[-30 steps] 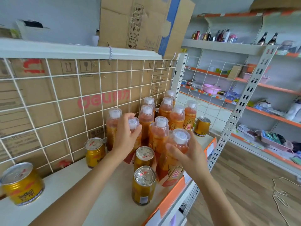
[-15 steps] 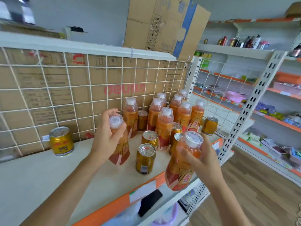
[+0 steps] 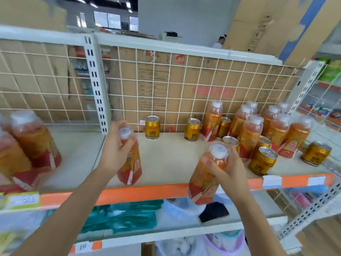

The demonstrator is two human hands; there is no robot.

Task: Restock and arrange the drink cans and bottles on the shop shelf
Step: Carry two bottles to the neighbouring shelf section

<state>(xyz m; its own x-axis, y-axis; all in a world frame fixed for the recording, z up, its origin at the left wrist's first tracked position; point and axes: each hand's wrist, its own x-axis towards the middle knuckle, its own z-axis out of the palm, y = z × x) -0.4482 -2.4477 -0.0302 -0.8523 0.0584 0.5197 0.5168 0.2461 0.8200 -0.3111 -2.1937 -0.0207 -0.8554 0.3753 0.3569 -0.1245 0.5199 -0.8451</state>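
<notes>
Bottles fill both my grips. My left hand (image 3: 114, 146) curls round the neck of one orange bottle (image 3: 132, 167), tilted over the shelf board (image 3: 169, 157); its base perhaps touches, but blur hides that. Well apart, my right hand (image 3: 227, 169) clamps the shoulder of a second bottle (image 3: 203, 183), in front of the shelf edge (image 3: 147, 194). More bottles (image 3: 249, 133) and gold cans (image 3: 263, 160) cluster at right.

left hand (image 3: 115, 147) gripping bottle (image 3: 132, 163), right hand (image 3: 224, 169) gripping another bottle (image 3: 203, 183)
</notes>
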